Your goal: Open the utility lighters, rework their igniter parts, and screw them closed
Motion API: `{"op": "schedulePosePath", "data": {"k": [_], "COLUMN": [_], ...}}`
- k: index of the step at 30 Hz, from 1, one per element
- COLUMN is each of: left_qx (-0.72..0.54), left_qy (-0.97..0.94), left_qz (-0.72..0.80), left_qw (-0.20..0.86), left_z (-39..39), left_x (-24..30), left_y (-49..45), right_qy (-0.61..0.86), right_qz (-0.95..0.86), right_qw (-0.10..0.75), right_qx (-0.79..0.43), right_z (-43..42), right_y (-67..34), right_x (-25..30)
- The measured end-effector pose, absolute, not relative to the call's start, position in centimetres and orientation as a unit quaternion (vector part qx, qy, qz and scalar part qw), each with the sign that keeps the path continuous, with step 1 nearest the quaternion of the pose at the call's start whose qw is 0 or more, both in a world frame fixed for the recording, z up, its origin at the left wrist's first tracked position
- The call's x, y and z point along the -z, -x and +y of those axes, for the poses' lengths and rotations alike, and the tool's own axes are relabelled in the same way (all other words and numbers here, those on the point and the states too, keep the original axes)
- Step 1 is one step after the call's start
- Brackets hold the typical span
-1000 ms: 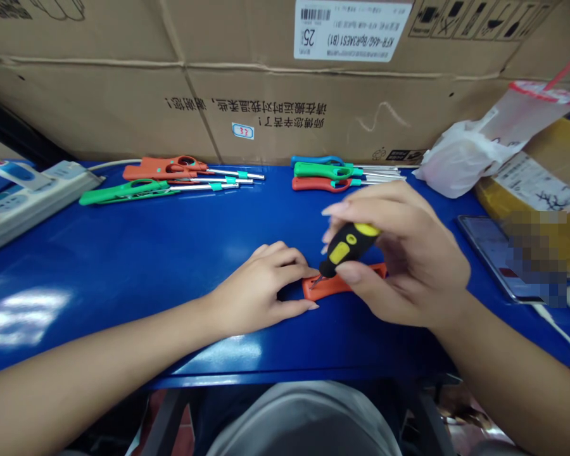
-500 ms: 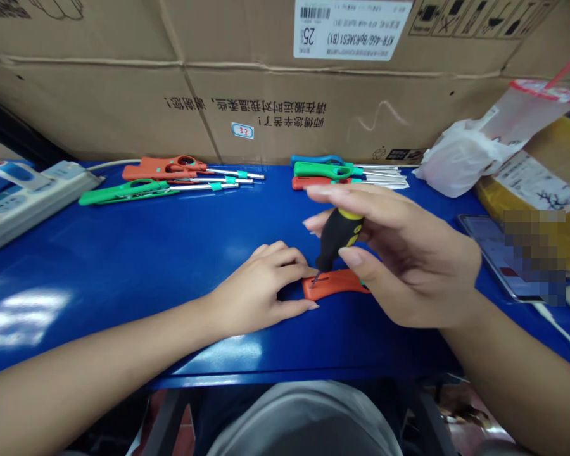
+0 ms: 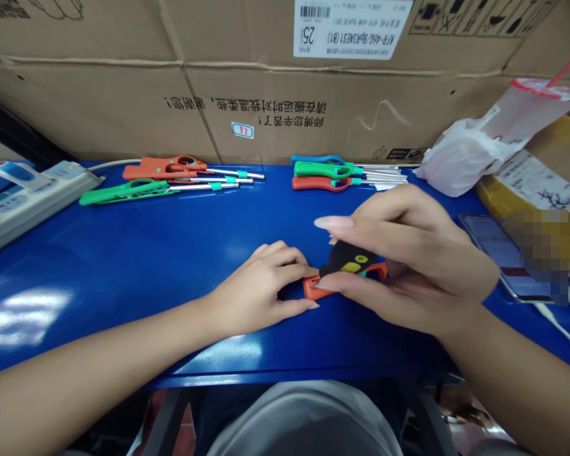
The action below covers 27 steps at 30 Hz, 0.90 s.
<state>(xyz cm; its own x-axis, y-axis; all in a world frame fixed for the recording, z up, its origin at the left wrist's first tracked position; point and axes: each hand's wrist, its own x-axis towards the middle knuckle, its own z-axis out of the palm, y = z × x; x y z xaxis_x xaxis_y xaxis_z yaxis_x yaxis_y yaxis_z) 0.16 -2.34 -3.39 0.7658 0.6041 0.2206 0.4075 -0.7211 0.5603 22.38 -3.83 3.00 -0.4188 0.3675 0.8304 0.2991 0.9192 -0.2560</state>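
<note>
An orange plastic lighter body (image 3: 313,288) lies on the blue table (image 3: 147,253), mostly hidden under my hands. My left hand (image 3: 261,288) pinches its left end with thumb and fingers, pressing it to the table. My right hand (image 3: 408,263) is closed around a short black-and-yellow screwdriver (image 3: 349,261), tilted low with its tip at the orange piece's left end.
Two groups of long utility lighters lie at the back: orange and green ones (image 3: 171,174) on the left, blue, green and red ones (image 3: 335,174) at centre. A power strip (image 3: 23,196) sits far left, a phone (image 3: 498,250) and white plastic bag (image 3: 460,155) right, cardboard boxes (image 3: 218,76) behind.
My right hand has tipped the screwdriver from nearly upright down to a low slant over the orange piece. My left hand has stayed in place.
</note>
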Motion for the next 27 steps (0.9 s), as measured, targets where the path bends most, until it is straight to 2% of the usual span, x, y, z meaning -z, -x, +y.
{"op": "schedulePosePath", "data": {"k": [5, 7, 11, 16, 22, 27], "left_qx": [-0.201, -0.201, -0.188, -0.201, -0.205, -0.209], "left_qy": [-0.911, -0.909, -0.906, -0.911, -0.907, -0.908], "left_qz": [0.277, 0.278, 0.282, 0.28, 0.286, 0.282], "left_qw": [0.23, 0.238, 0.252, 0.227, 0.232, 0.227], "left_z": [-2.32, -2.33, -2.35, -2.36, -2.39, -2.5], "left_x": [3.35, 3.34, 3.36, 3.39, 3.25, 3.16], "left_y": [-0.16, -0.17, -0.22, -0.25, -0.35, -0.4], "right_qy": [0.189, 0.168, 0.184, 0.184, 0.194, 0.195], "right_qz": [-0.857, -0.861, -0.85, -0.866, -0.843, -0.868], "right_qw": [0.451, 0.458, 0.494, 0.446, 0.501, 0.447], "right_qx": [-0.163, -0.142, -0.022, -0.131, -0.013, -0.094], "right_z": [-3.51, -3.4, -3.36, -3.63, -3.27, -3.49], "right_y": [-22.67, -22.6, -22.48, -22.69, -22.72, -22.91], "right_x": [-2.52, -2.58, -2.95, -3.18, -2.9, -3.1]}}
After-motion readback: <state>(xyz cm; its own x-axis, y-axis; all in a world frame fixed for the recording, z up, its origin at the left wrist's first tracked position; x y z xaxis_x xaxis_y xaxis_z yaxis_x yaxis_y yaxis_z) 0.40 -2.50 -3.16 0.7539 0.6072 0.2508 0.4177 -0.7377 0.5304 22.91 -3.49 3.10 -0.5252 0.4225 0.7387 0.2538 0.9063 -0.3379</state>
